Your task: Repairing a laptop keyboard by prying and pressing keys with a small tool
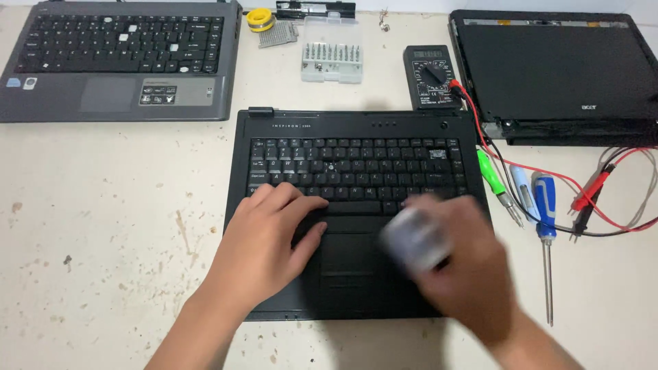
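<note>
Black laptop base lay keyboard-up at centre of the pale, stained surface, front edge toward the person. Left hand rested flat on the left palm rest, fingers spread and relaxed, fingertips touching the bottom key row beside the space bar; grasping nothing. Right hand was over the right palm rest, heavily motion-blurred. It appeared closed around a pale grey-white object, too blurred to tell what it was or how firm the grip was. Touchpad showed between the two hands.

Grey laptop sat at top left, well apart, a few keycaps missing with white patches showing. Closed black laptop sat at top right, just beside the centre one's right rear corner. Black multimeter lay between them, behind the black base, its red and black leads trailing over the surface on the right. Clear bit case lay behind the base, near a yellow solder spool. Right of the base: green-handled screwdriver, a pale blue one, and a blue-handled screwdriver with a long shaft, lying side by side, none touched.
</note>
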